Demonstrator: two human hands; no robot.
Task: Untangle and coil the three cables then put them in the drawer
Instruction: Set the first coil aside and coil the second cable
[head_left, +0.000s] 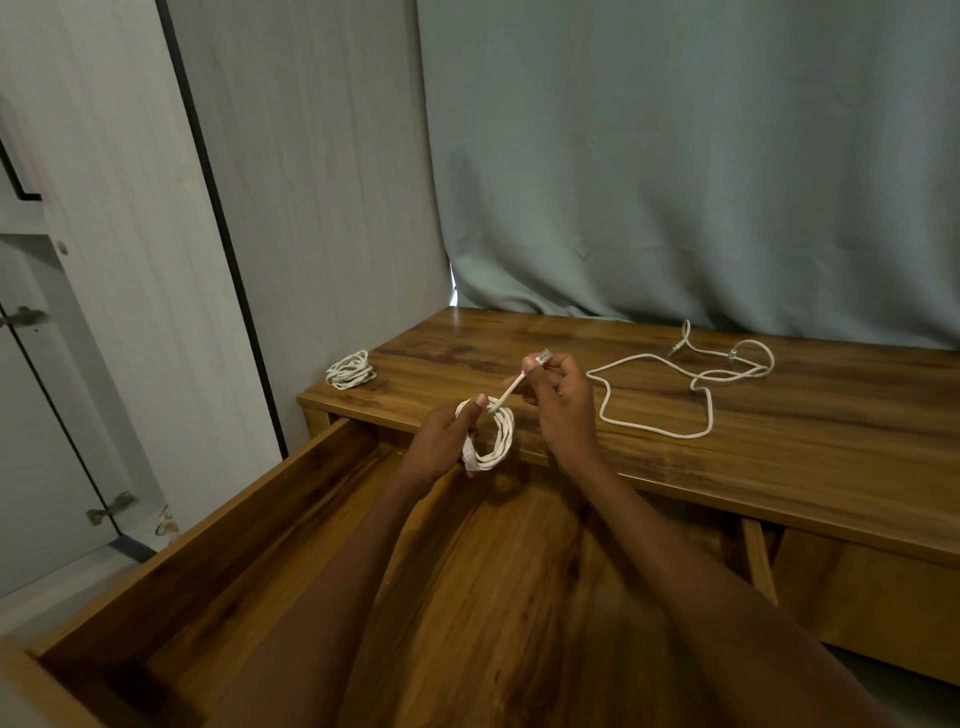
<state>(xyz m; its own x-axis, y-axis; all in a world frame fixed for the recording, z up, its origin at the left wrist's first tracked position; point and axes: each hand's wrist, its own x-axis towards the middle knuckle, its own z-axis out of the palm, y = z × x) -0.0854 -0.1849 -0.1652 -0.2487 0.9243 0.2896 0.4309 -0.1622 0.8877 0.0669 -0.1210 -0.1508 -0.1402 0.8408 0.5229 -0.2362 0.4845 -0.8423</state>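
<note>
The open drawer (218, 525) is pulled out below the bench (779, 457) edge, and nothing is seen lying in it. Beyond the drawer, on the bench, a loose cable (675, 374) is sprawled uncoiled, and a coiled cable (351, 369) is set near the left corner. Above the drawer front, a half-wound coil (493, 441) is gripped by the left hand (447, 441), while its plug end (543, 357) is pinched by the right hand (561, 400). The cable is judged light, limp and springy; it is best held across all loops.
</note>
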